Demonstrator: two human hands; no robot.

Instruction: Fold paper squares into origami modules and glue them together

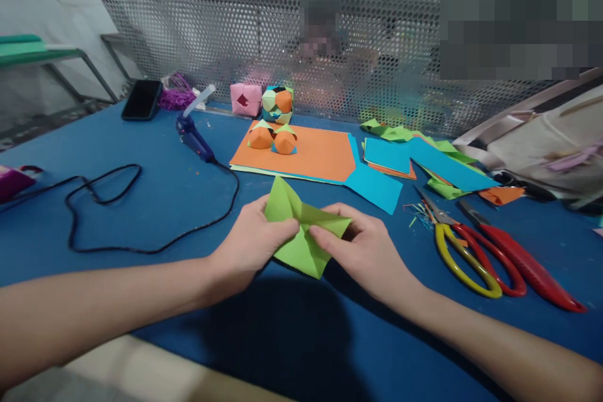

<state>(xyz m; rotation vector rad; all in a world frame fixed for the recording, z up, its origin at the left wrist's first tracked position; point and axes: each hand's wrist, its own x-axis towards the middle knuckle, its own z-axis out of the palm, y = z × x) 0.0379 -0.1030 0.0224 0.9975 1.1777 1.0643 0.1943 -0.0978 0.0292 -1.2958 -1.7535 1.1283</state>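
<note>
A folded green paper (306, 250) is held between my two hands above the blue table's front part. My left hand (252, 240) grips its left side, thumb pressed near the central crease. On the right side, my right hand (370, 250) pinches the paper, with its thumb close to the middle. Creases meet near the two thumbs, and one corner points up. Fingers behind the paper are partly hidden. Beyond the hands, two small orange folded pieces (285, 140) rest on an orange sheet stack (315, 152).
Yellow-and-red scissors (464, 257) and a red-handled cutter (530, 264) lie right. A blue glue gun (195, 139) trails a black cord (141, 250) at left. Folded cubes (245, 100), blue sheets (387, 156) and green scraps (389, 132) lie near the perforated metal panel (211, 25).
</note>
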